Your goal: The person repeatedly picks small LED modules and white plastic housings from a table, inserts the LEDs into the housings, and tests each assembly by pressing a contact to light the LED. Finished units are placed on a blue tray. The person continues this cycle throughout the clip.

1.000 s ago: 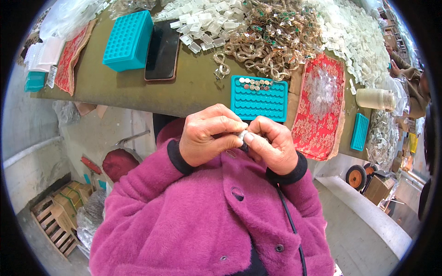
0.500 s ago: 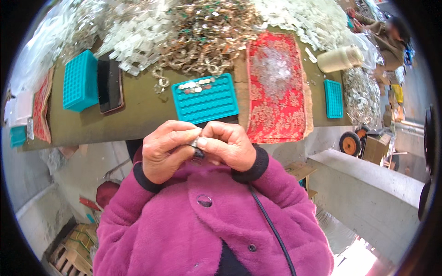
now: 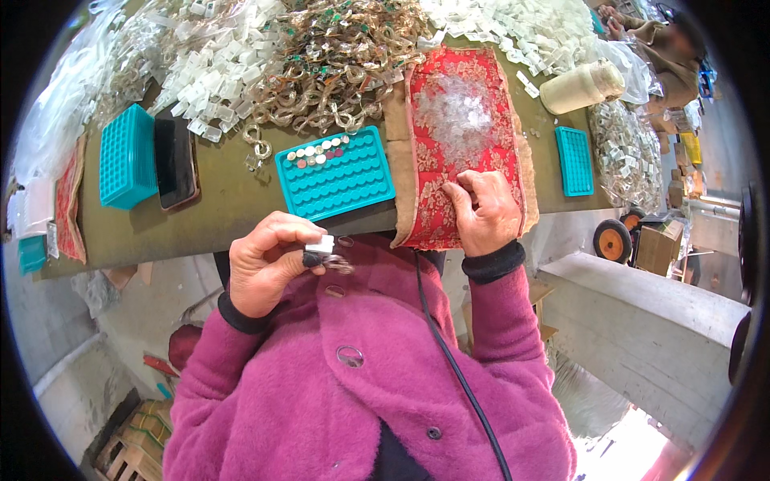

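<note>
My left hand (image 3: 266, 260) is closed in a pinch above my lap, in front of the table edge. Between thumb and fingers is a small white rectangular piece (image 3: 324, 244). A blurred brownish loop (image 3: 338, 264) hangs beside it, and something dark covers the thumb tip. Over the near part of a red patterned cloth (image 3: 437, 218), my right hand (image 3: 488, 216) has its fingers curled together; anything in them is too small to make out. A heap of thin clear pieces (image 3: 457, 108) lies farther up the cloth. Left of it is a turquoise tray (image 3: 345, 186) with several small round pieces in its far rows.
Brownish loops (image 3: 345, 64) and white rectangular pieces (image 3: 212, 88) are heaped at the back. Stacked turquoise trays (image 3: 127, 160) and a dark phone-like slab (image 3: 176, 164) stand left. A pale jar (image 3: 581, 86) and another tray (image 3: 574, 160) are right. Another person (image 3: 670, 60) sits far right.
My hands were together over my lap, working on a small piece. They have parted: the right moved out onto the red cloth, while the left keeps the white piece slightly lower and left.
</note>
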